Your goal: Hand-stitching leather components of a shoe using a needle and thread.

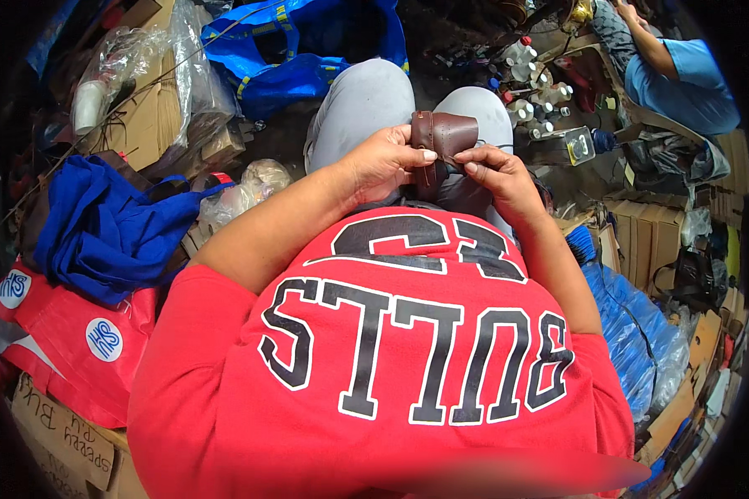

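A brown leather shoe (pixel 448 131) with visible stitching rests over my lap, between my grey-trousered knees. My left hand (pixel 391 158) is closed round its left side, with the thumb pressed on the leather. At the shoe's lower right edge, the fingers of my right hand (pixel 498 170) are pinched together close to the leather. Whatever is between those fingertips is too small to make out. The shoe's underside and part of its far side are hidden.
Ahead lies a blue bag (pixel 308 68). Several bottles (pixel 520 54) stand at the far right, near another person's blue sleeve (pixel 682 83). Blue cloth (pixel 100 224) and a red bag (pixel 66 333) lie left; cardboard (pixel 649 233) is stacked right.
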The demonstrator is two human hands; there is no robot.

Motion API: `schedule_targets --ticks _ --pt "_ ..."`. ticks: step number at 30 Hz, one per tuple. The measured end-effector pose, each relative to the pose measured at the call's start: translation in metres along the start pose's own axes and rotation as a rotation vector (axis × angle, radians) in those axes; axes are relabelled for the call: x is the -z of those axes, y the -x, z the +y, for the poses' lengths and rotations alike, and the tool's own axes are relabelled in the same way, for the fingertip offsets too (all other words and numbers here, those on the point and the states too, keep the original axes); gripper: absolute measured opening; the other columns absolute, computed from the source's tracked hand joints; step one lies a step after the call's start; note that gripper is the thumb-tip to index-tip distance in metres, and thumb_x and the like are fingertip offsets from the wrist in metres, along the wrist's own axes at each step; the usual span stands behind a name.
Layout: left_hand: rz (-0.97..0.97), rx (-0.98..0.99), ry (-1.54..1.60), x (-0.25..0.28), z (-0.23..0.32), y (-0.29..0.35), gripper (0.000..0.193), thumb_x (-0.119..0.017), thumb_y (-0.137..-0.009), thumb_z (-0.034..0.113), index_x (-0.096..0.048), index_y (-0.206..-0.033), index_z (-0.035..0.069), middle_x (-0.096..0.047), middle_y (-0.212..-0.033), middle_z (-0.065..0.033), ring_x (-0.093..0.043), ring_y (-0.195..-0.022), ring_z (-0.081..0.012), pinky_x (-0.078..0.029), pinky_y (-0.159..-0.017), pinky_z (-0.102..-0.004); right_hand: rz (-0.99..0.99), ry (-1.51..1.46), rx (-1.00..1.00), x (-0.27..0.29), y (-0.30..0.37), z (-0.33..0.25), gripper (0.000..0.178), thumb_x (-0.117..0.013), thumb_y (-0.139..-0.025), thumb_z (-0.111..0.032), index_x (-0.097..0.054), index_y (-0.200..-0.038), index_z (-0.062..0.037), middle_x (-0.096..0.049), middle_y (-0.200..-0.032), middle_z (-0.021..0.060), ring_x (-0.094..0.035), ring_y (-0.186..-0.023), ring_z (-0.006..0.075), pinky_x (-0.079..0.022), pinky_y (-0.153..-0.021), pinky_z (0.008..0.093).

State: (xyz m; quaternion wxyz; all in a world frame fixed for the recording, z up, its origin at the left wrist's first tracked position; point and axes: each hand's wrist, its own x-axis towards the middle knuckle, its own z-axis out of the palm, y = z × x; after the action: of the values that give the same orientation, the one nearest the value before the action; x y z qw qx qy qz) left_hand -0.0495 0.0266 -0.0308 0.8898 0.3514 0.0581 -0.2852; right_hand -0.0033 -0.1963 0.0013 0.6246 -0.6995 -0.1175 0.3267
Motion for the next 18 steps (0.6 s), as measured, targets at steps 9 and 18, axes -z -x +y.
schedule_targets --ticks 9,18 --pt "0.014 0.039 -0.057 -0.004 0.000 -0.004 0.039 -0.065 -0.083 0.015 -0.055 -0.120 0.008 -0.062 -0.108 -0.0051 -0.058 -0.098 -0.0177 -0.043 -0.090 -0.0394 0.061 -0.106 -0.130 -0.007 -0.002 0.001 0.017 -0.069 -0.081 -0.006 -0.069 -0.097 -0.0031 -0.064 -0.093 0.0013 -0.056 -0.089 0.0098 -0.044 -0.078 0.0227" --pt "-0.028 -0.011 0.028 -0.002 -0.003 0.000 0.036 -0.065 -0.084 0.014 -0.056 -0.118 0.008 -0.063 -0.108 -0.0054 -0.058 -0.099 -0.0189 -0.041 -0.092 -0.0420 0.080 0.377 0.106 0.002 0.007 -0.012 0.022 -0.066 -0.080 -0.001 -0.072 -0.100 -0.0069 -0.061 -0.086 0.0019 -0.053 -0.079 0.0105 -0.042 -0.071 0.0225"
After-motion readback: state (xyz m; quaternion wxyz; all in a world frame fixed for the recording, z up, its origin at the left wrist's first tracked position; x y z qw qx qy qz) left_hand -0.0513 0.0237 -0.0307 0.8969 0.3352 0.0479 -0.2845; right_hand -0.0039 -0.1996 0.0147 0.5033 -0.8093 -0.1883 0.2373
